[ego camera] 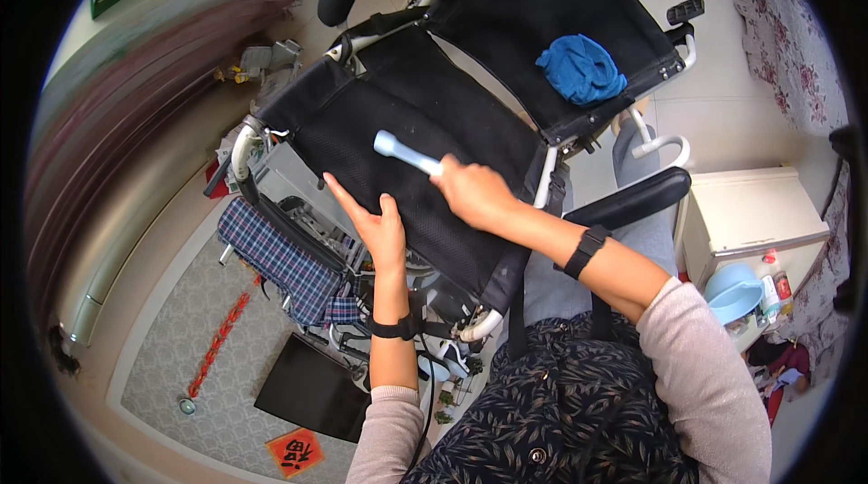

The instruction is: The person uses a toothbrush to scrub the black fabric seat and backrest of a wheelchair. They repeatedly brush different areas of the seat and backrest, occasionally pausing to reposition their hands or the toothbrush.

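A wheelchair with a white tubular frame stands before me, its black fabric backrest point(434, 111) nearest and its black seat point(536, 2) beyond. My right hand point(475, 192) grips a light-blue plastic-handled tool point(407, 153) over the backrest. The tool's wider end points left, and the rest is hidden in my fist; its exact kind cannot be told. My left hand point(376, 229) is at the backrest's left edge, thumb and fingers apart, with nothing held. Whether its fingertips press the fabric is unclear. A crumpled blue cloth point(582, 70) lies on the seat.
Padded black armrests point(630, 198) stick out from the wheelchair. Blue plaid fabric point(271, 250) hangs at the left, near a dark flat screen point(312, 385). At the right, a cream cabinet point(753, 209) stands by a light-blue basin point(732, 294) and several bottles.
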Tool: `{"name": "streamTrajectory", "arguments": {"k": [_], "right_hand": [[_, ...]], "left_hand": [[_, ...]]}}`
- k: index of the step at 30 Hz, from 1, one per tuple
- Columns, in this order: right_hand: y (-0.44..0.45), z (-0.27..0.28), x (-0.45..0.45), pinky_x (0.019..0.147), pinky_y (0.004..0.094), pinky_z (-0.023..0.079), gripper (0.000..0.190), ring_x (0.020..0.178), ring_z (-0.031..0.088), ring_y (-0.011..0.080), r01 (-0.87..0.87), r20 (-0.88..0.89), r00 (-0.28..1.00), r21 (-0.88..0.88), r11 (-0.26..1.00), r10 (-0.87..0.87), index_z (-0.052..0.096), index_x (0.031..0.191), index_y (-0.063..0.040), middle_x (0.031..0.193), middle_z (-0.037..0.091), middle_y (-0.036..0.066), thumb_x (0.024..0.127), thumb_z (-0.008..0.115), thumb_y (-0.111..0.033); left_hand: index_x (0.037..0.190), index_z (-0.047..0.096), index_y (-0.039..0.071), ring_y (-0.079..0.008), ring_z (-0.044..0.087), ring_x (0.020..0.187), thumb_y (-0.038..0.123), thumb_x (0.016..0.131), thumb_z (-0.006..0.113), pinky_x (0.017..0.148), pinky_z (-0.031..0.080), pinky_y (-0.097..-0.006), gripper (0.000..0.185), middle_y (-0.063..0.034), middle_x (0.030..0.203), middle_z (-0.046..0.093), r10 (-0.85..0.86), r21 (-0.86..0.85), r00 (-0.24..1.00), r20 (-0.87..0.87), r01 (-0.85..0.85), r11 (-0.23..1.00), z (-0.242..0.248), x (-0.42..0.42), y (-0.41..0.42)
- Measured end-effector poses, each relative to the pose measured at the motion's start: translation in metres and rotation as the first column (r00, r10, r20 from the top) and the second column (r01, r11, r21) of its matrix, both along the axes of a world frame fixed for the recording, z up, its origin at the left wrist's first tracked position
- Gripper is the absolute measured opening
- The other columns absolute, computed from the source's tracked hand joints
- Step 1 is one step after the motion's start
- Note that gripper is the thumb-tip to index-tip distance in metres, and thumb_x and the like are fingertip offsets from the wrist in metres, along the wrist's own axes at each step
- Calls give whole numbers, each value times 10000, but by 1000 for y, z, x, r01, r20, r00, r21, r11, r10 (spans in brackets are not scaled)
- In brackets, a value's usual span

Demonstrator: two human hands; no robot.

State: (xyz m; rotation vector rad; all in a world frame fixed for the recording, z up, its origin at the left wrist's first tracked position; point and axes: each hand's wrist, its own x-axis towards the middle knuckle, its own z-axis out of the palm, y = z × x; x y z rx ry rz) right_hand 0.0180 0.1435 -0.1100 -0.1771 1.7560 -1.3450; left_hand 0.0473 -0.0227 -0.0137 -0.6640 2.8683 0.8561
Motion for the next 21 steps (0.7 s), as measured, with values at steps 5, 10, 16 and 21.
{"name": "streamTrajectory", "arguments": {"k": [5,10,16,21], "right_hand": [[-8,-21,-15,784,514,558,367,917,693,411,179,105,969,334,925,-225,658,972,-16,916,711,234,987,542,-364],[-33,-12,-15,715,513,568,374,814,707,415,79,-230,971,73,994,-60,578,995,11,836,698,260,977,557,-362],[-34,-30,-25,773,490,567,379,880,709,388,253,-144,965,290,923,-219,635,1006,-12,898,717,220,996,517,-372],[-35,-39,-7,774,534,547,385,914,684,430,119,-36,993,182,976,-114,635,1004,34,1008,684,278,1021,466,-311]], "left_hand": [[1578,123,32,-363,155,1512,-20,811,537,1218,155,-399,873,-212,1630,167,-65,-33,998,14,66,997,2,3,0],[1541,254,27,-417,453,1328,8,842,540,1086,373,-412,756,-272,1503,387,-106,-131,991,86,117,984,13,1,4],[1485,393,40,-398,658,1076,8,851,558,880,521,-389,655,-276,1334,575,-40,-171,983,180,71,983,27,1,9],[1423,459,-4,-403,629,1144,10,862,567,965,495,-399,572,-266,1341,575,-151,-178,986,75,163,971,30,3,8]]}}
